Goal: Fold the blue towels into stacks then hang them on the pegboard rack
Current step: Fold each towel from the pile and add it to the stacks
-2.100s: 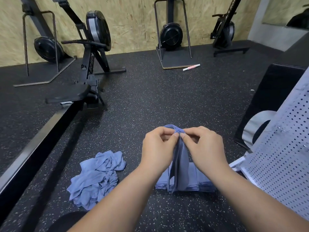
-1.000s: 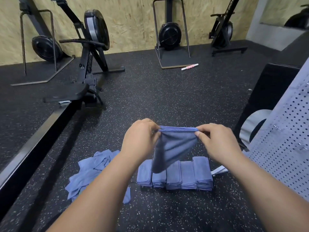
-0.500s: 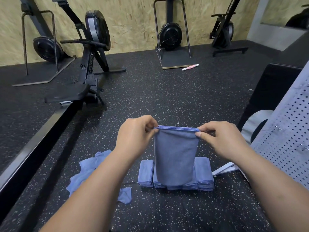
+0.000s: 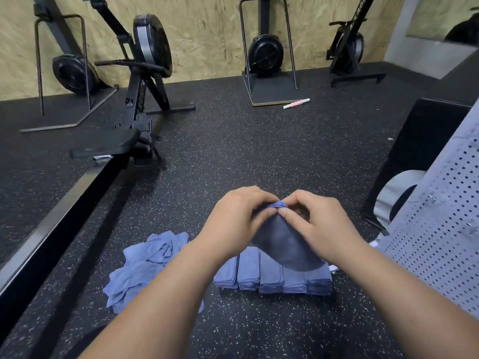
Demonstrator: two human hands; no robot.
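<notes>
Both hands, left hand (image 4: 234, 218) and right hand (image 4: 317, 224), pinched the blue towel (image 4: 283, 244) top edges together at centre frame, above the folded stacks (image 4: 269, 275); bare floor (image 4: 233, 151) lay beyond.

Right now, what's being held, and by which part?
One blue towel, pinched at its bunched top edge by the left hand and right hand, whose fingertips meet. The rest of it hangs above the folded stacks.

The floor (image 4: 246, 151) ahead lies open between rail (image 4: 64, 208) and pegboard rack (image 4: 440, 242) (right).
</notes>
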